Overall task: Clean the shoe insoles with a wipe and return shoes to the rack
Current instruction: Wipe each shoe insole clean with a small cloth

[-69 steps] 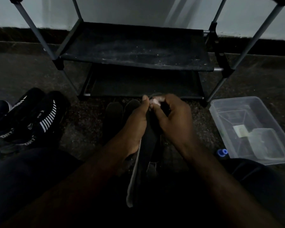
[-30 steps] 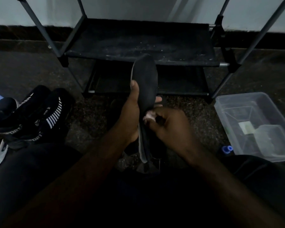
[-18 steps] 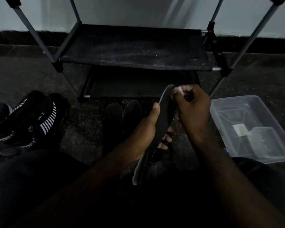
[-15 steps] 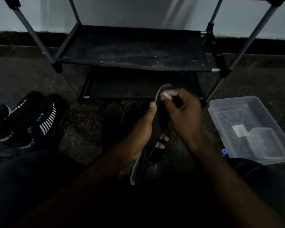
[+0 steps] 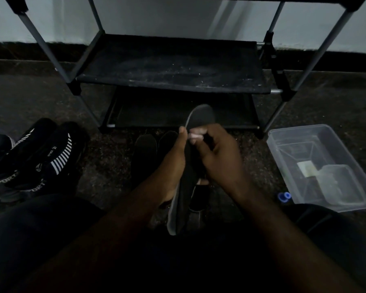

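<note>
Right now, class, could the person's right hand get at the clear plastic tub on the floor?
Probably yes: the tub sits open-topped on the floor to the right of the right hand, bare floor between them, though that hand pinches the wipe.

The dark, speckled floor (image 5: 325,106) carries a black rack (image 5: 173,66) far by the wall, black striped shoes (image 5: 40,157) bunched at the left, two dark insoles (image 5: 145,153) side by side in the middle, and a clear bin (image 5: 298,129) at the right with a blue cap (image 5: 284,196) just beside its near corner.
</note>
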Demonstrator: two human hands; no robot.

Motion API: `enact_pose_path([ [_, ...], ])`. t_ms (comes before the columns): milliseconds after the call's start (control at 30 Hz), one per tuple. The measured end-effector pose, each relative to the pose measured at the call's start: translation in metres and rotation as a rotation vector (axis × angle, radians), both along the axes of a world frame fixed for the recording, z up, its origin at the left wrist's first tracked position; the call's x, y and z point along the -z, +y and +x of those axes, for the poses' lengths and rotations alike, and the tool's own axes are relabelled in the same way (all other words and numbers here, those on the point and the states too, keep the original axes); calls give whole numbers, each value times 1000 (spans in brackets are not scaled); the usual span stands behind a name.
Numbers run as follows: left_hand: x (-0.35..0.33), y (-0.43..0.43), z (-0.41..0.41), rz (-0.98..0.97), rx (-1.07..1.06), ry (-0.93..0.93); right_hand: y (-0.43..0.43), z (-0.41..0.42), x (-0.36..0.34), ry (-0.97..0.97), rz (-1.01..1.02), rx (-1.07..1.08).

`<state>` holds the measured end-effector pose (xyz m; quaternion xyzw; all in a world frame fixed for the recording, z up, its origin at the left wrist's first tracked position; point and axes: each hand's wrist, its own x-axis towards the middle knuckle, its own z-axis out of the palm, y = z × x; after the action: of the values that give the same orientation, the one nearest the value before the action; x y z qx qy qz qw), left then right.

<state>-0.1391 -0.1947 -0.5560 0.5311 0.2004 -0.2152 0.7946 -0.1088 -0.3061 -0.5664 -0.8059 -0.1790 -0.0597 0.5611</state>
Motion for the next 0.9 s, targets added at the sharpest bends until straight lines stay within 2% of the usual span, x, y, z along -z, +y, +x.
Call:
enact_pose_path([
  [67, -2, 4, 4, -90, -58, 29, 2, -1, 3, -55, -88, -17],
  [133, -1, 5, 5, -114, -42, 8, -3, 5, 7, -53, -155, 86],
  [267, 8, 5, 3, -74, -21, -47, -11, 11, 6, 73, -242, 169],
  [367, 13, 6, 4, -74, -42, -48, -6, 2, 2, 170, -301, 98],
  [433, 12, 8, 6, -37, -96, -42, -3, -5, 1, 193, -262, -4],
  [567, 11, 8, 9, 1, -181, -28, 0, -15, 3, 78, -72, -109],
  [667, 8, 1, 4, -6, -21, -78, -3, -6, 0, 63, 29, 88],
  [767, 6, -9, -1, 120, 92, -92, -15, 14, -4, 83, 120, 333],
  [833, 7, -11, -2, 181, 118, -127, -21, 19, -5, 116, 177, 356],
  [900, 9, -9, -2, 233, 125, -162, -19, 13, -7, 115, 180, 250],
])
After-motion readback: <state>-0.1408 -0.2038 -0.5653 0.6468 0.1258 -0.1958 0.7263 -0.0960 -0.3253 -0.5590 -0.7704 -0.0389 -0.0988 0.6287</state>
